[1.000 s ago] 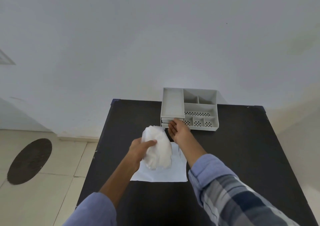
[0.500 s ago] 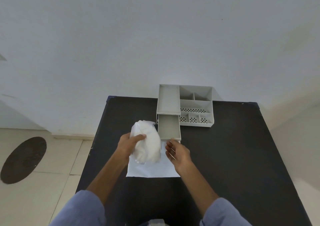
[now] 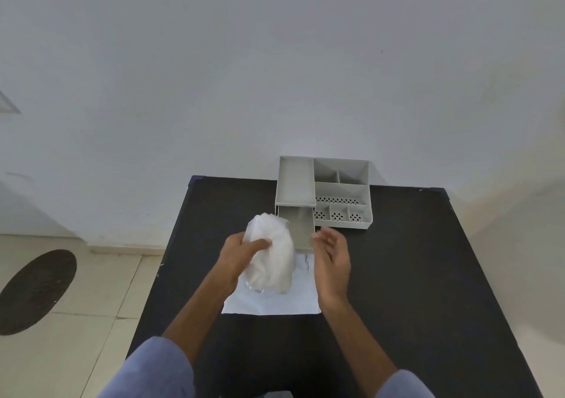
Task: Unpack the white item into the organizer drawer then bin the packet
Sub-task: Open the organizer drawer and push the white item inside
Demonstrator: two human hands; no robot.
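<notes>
Overhead, looking down on a black surface (image 3: pixel 397 275) set against a white wall (image 3: pixel 275 61).

Left hand (image 3: pixel 241 257): grip closed around the left side of a clear packet (image 3: pixel 272 260) stuffed with a white item, thumb lying across its front. Packet held upright, just above the surface, its top level with the near half of the drawer. White item still inside the packet; what it is cannot be told through the plastic.

Right hand (image 3: pixel 331 260): loose, empty, fingers half curled and a little motion-blurred. It sits just right of the packet and right beside the drawer's near right corner; touching or not, cannot tell.

Grey organizer (image 3: pixel 342 196) at the far edge of the surface, against the wall. Long tray on its left, divided compartments on its right, some with perforated floors. Drawer (image 3: pixel 298 229) pulled out toward the person from under the long tray; the visible part of its floor is bare, the left part hidden behind the packet.

White sheet (image 3: pixel 275 304) flat on the surface under the packet and between the forearms. Blue sleeves (image 3: pixel 159 370) pushed up at both elbows. Tiled floor (image 3: pixel 76 321) to the left, with a dark oval mat (image 3: pixel 36 290).
</notes>
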